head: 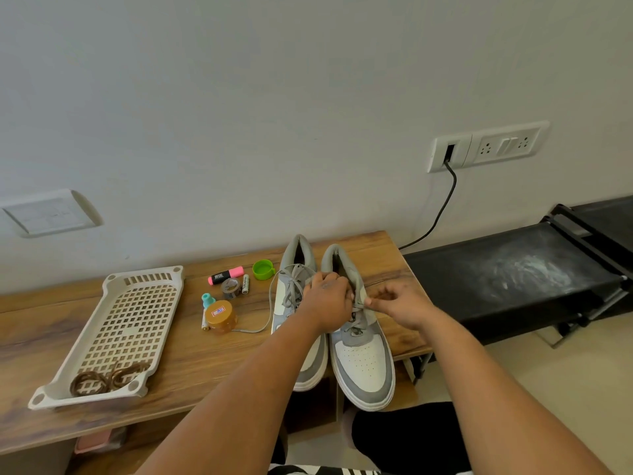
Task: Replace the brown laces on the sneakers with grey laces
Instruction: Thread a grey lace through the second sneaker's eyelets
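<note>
The right sneaker [363, 341] serves as the landmark: it lies on the wooden table [191, 358] with its toe toward the person and its heel toward the wall, so its long axis runs near to far, and the eyelet rows run the same way. Both hands work over its upper eyelets. The right hand [399, 305], on the sneaker's right side, pinches a strand of the grey lace [358, 308] between thumb and curled fingers and draws it sideways, across the long axis. The left hand [327, 299], on the sneaker's left side, has its fingers curled down over the tongue area; what exactly it grips is hidden beneath it. Both hands are equally close, so the next crossing looks like a hand-to-hand pass over the tongue.

Just left of this sneaker, touching it, stands the left sneaker [291, 323], already laced in grey, with a loose lace end trailing further left toward a brown jar [221, 317]. It crowds the left hand's side. Beyond the jar lie a tape roll [230, 287], a pink highlighter [225, 275] and a green cap [263, 269]. Far to the left, the brown laces [102, 380] lie coiled in the near end of a white tray [113, 286].
</note>
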Tool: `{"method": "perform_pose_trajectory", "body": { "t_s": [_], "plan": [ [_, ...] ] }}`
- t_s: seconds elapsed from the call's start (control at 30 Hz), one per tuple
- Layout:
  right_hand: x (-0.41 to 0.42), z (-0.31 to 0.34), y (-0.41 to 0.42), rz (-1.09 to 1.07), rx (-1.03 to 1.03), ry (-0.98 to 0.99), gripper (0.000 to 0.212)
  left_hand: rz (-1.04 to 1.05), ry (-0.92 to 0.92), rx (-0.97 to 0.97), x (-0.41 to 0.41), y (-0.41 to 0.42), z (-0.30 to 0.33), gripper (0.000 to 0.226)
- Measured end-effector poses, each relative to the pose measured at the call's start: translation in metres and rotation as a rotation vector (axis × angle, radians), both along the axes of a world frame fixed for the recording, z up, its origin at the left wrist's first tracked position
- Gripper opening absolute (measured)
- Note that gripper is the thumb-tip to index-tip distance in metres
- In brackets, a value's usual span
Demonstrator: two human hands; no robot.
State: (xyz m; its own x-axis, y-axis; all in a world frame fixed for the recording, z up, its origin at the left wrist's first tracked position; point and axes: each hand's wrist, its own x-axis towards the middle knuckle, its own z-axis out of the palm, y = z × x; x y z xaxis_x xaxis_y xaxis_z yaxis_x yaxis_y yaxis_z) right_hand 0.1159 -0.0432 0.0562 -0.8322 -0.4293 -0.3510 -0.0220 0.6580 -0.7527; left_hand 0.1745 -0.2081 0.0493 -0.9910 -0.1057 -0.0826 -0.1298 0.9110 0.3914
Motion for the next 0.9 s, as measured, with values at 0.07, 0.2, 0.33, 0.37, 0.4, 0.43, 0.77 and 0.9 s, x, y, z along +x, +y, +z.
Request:
{"method": "perform_pose_trajectory", "body": {
  "t_s": [0.07, 0.2, 0.33, 0.37, 0.4, 0.43, 0.77, 0.9],
  "plan": [
    [0.005, 0.0, -0.007, 0.059, 0.003, 0.005, 0.05, 0.015, 0.096, 0.036, 0.0, 0.001, 0.003, 0.021],
    [0.012, -0.007, -0.013, 0.089, 0.05, -0.021, 0.085, 0.088, 0.213, 0.181, -0.002, -0.005, 0.013, 0.02],
    [0.008, -0.013, -0.014, 0.058, 0.114, -0.065, 0.097, 0.226, 0.259, 0.475, -0.003, -0.017, 0.023, 0.018],
    [0.007, -0.012, -0.014, 0.06, 0.126, -0.071, 0.098, 0.283, 0.278, 0.591, -0.002, -0.018, 0.029, 0.017],
    [0.007, -0.012, -0.014, 0.064, 0.137, -0.076, 0.099, 0.333, 0.313, 0.644, -0.002, -0.022, 0.034, 0.017],
    [0.007, -0.012, -0.014, 0.07, 0.149, -0.078, 0.1, 0.344, 0.359, 0.595, -0.003, -0.028, 0.038, 0.018],
    [0.001, -0.008, -0.012, -0.036, -0.056, 0.101, 0.011, -0.041, 0.165, -0.05, 0.004, -0.022, 0.012, 0.026],
    [0.003, -0.011, -0.012, -0.019, -0.104, -0.052, 0.016, -0.091, 0.077, -0.16, 0.001, -0.007, 0.009, 0.028]
  ]
}}
